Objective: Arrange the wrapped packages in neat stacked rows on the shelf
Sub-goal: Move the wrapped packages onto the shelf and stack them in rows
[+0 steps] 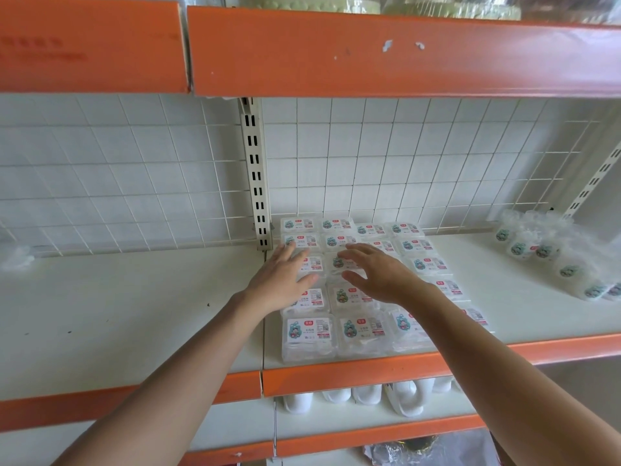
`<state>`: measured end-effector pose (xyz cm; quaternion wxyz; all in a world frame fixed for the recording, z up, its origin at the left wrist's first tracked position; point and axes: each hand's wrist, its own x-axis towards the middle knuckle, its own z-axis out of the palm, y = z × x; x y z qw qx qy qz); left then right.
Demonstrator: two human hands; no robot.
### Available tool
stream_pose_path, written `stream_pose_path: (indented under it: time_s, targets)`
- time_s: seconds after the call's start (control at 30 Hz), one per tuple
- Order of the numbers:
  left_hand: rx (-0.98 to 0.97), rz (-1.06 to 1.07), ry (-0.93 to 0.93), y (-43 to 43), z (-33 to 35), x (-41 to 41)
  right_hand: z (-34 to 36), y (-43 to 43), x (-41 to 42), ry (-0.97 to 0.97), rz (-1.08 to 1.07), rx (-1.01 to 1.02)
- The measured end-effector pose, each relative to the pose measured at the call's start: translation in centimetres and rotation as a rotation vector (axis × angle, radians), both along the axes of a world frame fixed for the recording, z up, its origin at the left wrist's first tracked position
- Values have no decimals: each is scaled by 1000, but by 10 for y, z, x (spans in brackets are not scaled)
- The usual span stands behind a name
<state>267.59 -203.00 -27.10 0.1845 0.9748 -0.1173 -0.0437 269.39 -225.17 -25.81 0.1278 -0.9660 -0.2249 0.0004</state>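
Observation:
Several clear wrapped packages [361, 329] with white cartoon labels lie in tight stacked rows on the white shelf [134, 314], from its orange front lip back to the wire grid. My left hand [282, 280] lies flat with straight fingers over the left column of packages. Over the middle column hovers my right hand [373, 272], fingers spread and relaxed; I cannot tell if it touches them. Neither hand holds anything. My right forearm hides part of the right-hand columns.
A loose heap of wrapped cup packs [551, 253] lies at the shelf's right end. A slotted upright post [257, 176] stands just left of the rows. An orange shelf [369, 52] hangs overhead. White containers [403, 398] stand on the shelf below.

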Motion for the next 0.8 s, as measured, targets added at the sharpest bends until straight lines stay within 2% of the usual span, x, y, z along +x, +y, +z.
stream_pose_path:
  time_s: [0.43, 0.63, 0.8]
  targets:
    - [110, 62, -56, -9, 9, -10, -1, -1, 0, -42, 44, -27]
    - [172, 219, -83, 3, 15, -36, 2, 18, -3, -93, 151, -8]
    - [253, 369, -94, 38, 25, -76, 0, 67, -21, -130, 280, 12]
